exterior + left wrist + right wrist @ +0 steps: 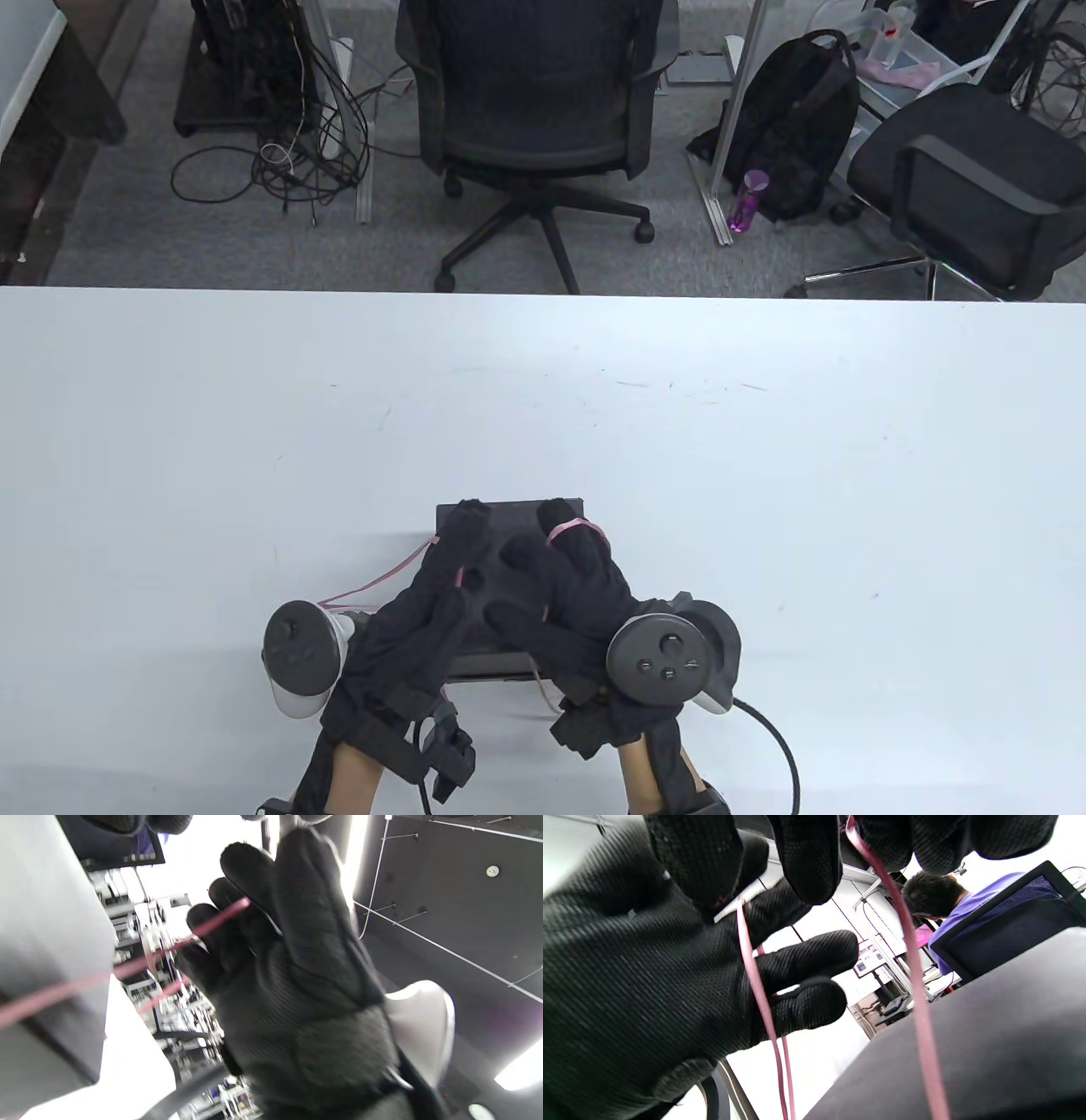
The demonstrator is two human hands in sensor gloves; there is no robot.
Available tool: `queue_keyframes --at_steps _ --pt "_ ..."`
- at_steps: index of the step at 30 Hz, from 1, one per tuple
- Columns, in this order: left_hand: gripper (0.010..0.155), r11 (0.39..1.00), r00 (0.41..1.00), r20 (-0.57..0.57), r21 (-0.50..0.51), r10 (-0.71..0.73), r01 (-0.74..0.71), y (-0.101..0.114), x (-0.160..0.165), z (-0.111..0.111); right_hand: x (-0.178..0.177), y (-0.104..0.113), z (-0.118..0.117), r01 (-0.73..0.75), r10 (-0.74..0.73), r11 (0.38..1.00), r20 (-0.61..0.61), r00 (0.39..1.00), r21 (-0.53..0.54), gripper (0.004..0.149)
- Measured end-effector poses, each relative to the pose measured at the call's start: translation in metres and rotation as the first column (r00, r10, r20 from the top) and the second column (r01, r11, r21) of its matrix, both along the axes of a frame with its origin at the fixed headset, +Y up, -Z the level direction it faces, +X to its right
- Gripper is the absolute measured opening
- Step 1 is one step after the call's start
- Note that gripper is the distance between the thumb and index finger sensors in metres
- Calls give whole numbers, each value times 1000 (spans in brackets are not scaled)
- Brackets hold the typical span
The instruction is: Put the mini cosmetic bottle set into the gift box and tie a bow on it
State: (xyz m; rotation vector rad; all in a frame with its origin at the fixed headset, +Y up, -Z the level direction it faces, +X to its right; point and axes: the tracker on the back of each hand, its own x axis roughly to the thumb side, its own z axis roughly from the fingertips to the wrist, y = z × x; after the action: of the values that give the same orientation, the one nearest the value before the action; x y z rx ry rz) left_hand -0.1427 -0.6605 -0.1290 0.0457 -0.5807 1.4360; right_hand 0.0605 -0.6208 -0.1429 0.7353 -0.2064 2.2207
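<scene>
Together over the black gift box (509, 514), pink ribbon (570, 530) is gripped by left hand (428, 607) and right hand (564, 594) — fingers curled round it.

White table (254, 407); grey carpet (212, 246); office chair (530, 93); backpack (797, 127).

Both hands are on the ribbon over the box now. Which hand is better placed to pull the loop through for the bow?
Probably the right hand: the pink ribbon is looped round its finger above the gift box. The left hand only holds a strand taut.
</scene>
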Motion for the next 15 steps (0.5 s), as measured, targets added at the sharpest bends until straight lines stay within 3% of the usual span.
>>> queue_keyframes --at_steps 5,10,13,15 --pt "71 999 995 91 -39 33 -29 -6 14 1 -12 -4 4 -15 15 999 2 1000 36 60" --pt "69 984 972 185 -131 143 -120 -12 15 -1 -11 -7 5 102 -102 994 20 995 37 42" --pt "62 989 980 160 -107 117 -101 -5 3 -1 -4 -7 1 154 -154 988 -10 988 -6 40" --pt "58 993 991 79 -60 103 -99 1 -10 0 3 -7 -2 215 -215 976 -15 976 -30 39"
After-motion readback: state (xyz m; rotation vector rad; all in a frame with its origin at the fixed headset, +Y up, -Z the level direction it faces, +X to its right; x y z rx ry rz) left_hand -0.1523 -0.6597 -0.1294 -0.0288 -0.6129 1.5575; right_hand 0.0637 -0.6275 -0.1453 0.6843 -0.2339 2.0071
